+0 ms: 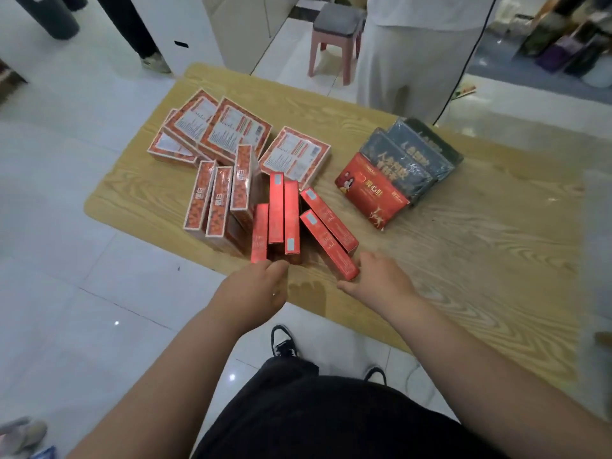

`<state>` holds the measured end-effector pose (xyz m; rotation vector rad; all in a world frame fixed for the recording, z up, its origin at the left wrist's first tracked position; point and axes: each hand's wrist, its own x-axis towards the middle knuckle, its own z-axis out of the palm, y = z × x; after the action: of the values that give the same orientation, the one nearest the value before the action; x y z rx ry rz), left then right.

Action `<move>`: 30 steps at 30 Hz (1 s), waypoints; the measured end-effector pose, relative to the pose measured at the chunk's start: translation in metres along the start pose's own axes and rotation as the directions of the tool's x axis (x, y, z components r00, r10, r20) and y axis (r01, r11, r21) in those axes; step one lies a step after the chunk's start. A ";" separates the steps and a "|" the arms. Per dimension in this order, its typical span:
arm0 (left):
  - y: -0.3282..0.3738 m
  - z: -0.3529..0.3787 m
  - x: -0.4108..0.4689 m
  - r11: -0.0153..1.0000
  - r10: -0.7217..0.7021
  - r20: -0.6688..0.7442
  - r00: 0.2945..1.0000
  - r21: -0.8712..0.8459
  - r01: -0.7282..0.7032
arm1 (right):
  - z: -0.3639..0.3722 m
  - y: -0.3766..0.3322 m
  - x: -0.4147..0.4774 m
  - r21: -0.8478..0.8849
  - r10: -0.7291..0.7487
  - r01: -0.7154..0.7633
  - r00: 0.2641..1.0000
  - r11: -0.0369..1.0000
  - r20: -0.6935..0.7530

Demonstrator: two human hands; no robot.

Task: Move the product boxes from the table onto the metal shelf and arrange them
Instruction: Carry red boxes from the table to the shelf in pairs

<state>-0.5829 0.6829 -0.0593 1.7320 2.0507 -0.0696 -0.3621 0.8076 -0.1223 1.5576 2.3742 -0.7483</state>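
Note:
Several plain red boxes (284,217) stand on edge near the front of the wooden table (480,260), two of them leaning to the right. My left hand (255,289) touches the near end of the leftmost red box (259,232) with its fingertips. My right hand (377,281) rests against the near end of the rightmost leaning red box (328,245). Neither hand has a box lifted. To the left stand orange-patterned boxes (217,202) on edge, with flat ones (231,130) piled behind. The metal shelf is out of view.
A red flat box (371,193) and dark blue boxes (407,157) overlap at the table's right. A person in white trousers (414,61) stands behind the table beside a pink stool (334,38). White tiled floor surrounds the table; my shoes (284,342) are below its front edge.

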 end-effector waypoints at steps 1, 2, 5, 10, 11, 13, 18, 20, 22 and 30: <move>-0.004 -0.006 0.010 0.999 0.041 0.007 0.999 0.004 -0.041 | 0.003 -0.002 0.004 0.019 0.024 -0.024 1.000 1.000 -0.001; -0.007 -0.013 0.020 0.997 0.077 0.009 0.997 0.008 -0.077 | 0.005 -0.004 0.006 0.042 0.034 -0.034 0.999 0.999 -0.015; -0.013 -0.030 0.051 0.986 0.164 0.003 0.987 0.029 -0.164 | 0.010 -0.004 0.007 0.123 0.066 -0.060 0.997 0.991 -0.042; -0.002 -0.054 0.107 0.953 0.302 -0.030 0.953 -0.029 -0.303 | 0.009 0.032 -0.010 0.234 0.210 -0.191 0.976 0.953 -0.059; 0.002 -0.055 0.121 0.948 0.315 -0.035 0.948 -0.043 -0.316 | 0.009 0.042 -0.016 0.275 0.235 -0.208 0.970 0.939 -0.068; 0.012 -0.053 0.149 0.944 0.317 -0.032 0.948 -0.083 -0.318 | 0.006 0.064 -0.030 0.387 0.304 -0.253 0.949 0.887 -0.077; 0.048 -0.043 0.221 0.951 0.190 -0.027 0.981 -0.244 -0.190 | -0.003 0.113 -0.058 0.670 0.477 -0.325 0.877 0.667 -0.049; 0.062 -0.040 0.248 0.951 0.093 -0.021 0.995 -0.296 -0.094 | -0.008 0.133 -0.059 0.735 0.550 -0.363 0.835 0.573 -0.017; 0.075 -0.035 0.267 0.944 -0.021 0.015 1.000 -0.329 0.024 | -0.014 0.154 -0.058 0.786 0.595 -0.356 0.804 0.506 -0.019; 0.112 -0.011 0.293 0.921 -0.245 0.063 0.968 -0.296 0.252 | -0.022 0.206 -0.028 0.928 0.583 -0.320 0.798 0.193 0.154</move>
<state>-0.5119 0.9805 -0.1298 1.2767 2.1243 0.1368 -0.1625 0.8616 -0.1530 2.7128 1.2207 -2.0646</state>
